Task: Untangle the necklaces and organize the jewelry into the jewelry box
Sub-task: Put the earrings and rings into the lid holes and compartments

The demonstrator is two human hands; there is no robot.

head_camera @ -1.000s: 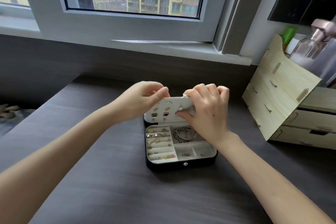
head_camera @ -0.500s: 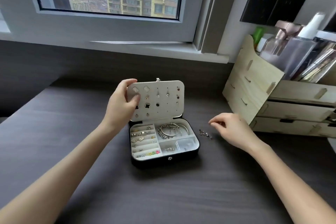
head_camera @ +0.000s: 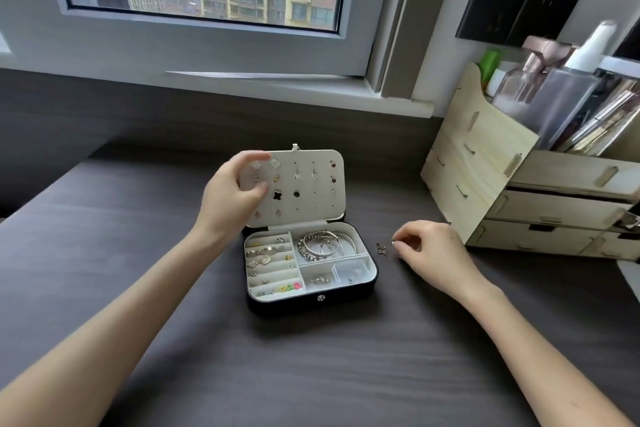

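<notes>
A small black jewelry box point(head_camera: 313, 299) stands open in the middle of the dark table. Its white earring panel point(head_camera: 311, 204) is upright, studded with several earrings. My left hand point(head_camera: 230, 199) holds the panel's left edge, thumb in front. Rings fill the left slots point(head_camera: 270, 262); silver bangles point(head_camera: 323, 246) lie in the top right compartment. My right hand point(head_camera: 431, 251) is on the table right of the box and pinches a tiny silver piece at its fingertips. A small earring point(head_camera: 382, 248) lies on the table between the box and that hand.
A pale wooden drawer organizer point(head_camera: 485, 170) with bottles and cosmetics stands at the right, close to my right hand. A window and sill run along the back. The dark table point(head_camera: 311, 374) stretches toward me.
My right hand left the earring panel and moved right, down to the table beside the box, where it now pinches a small piece. My left hand stays on the panel.
</notes>
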